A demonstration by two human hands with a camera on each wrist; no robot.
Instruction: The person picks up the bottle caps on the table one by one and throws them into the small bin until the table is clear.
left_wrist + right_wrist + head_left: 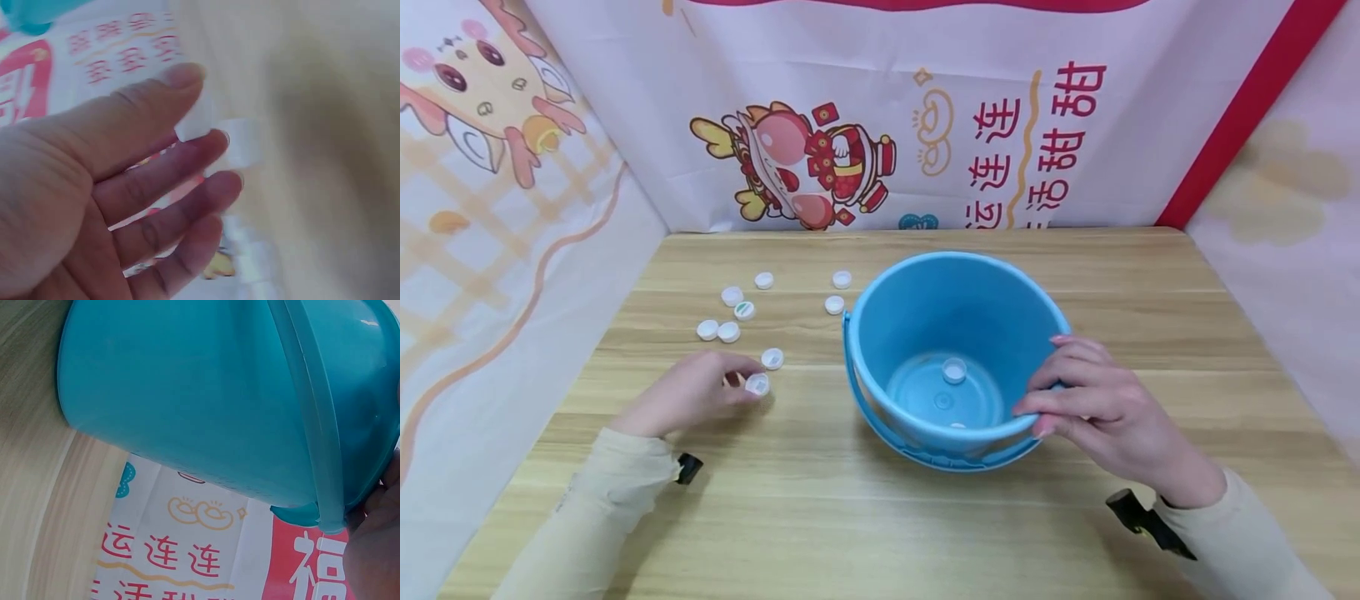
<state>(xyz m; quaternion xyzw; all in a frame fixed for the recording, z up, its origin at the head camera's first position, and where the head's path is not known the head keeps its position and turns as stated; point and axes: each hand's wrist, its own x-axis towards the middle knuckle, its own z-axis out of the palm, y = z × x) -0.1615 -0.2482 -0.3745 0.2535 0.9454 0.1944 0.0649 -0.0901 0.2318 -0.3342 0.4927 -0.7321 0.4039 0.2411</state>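
A white bottle cap (pixel 757 384) is pinched between the thumb and index finger of my left hand (pixel 700 387), low over the table left of the bucket. In the left wrist view the same cap (pixel 195 122) shows between the thumb and index finger, the other fingers loosely bent. Just beyond the fingertips lies another white cap (pixel 772 358). My right hand (pixel 1093 404) grips the right rim of a blue bucket (pixel 955 267), fingers over the edge. Inside the bucket a white cap (pixel 954 370) rests on the bottom, and a second one (pixel 958 426) peeks past the near rim.
Several more white caps (pixel 728 332) lie on the wooden table (pixel 790 517) at the left, one with a green mark (pixel 744 311). Two caps (pixel 834 305) sit close to the bucket's left side. The bucket's handle (pixel 880 429) hangs down in front. A printed cloth (pixel 865 92) stands behind.
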